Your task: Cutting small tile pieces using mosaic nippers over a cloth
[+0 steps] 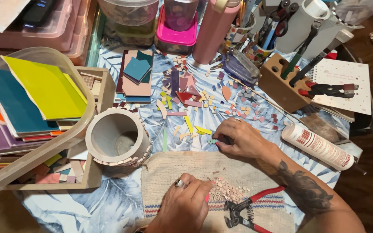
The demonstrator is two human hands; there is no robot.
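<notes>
While the right hand (pixel 240 139) pinches a small green tile chip (pixel 213 141) on the bench, left hand (pixel 186 203) fingers curl over pinkish shards (pixel 227 190) (brittle, sharp-edged, probably light), best pinched by flat faces.

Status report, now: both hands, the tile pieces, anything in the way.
Left hand fingers down on pink tile chips on cloth. Right hand pinching small green piece. Red-handled nippers lying beside chips.

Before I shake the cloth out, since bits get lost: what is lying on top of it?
On the cloth lie a pile of small pinkish tile chips and red-handled nippers. The left hand rests on it too; anything beneath that hand is hidden.
</notes>
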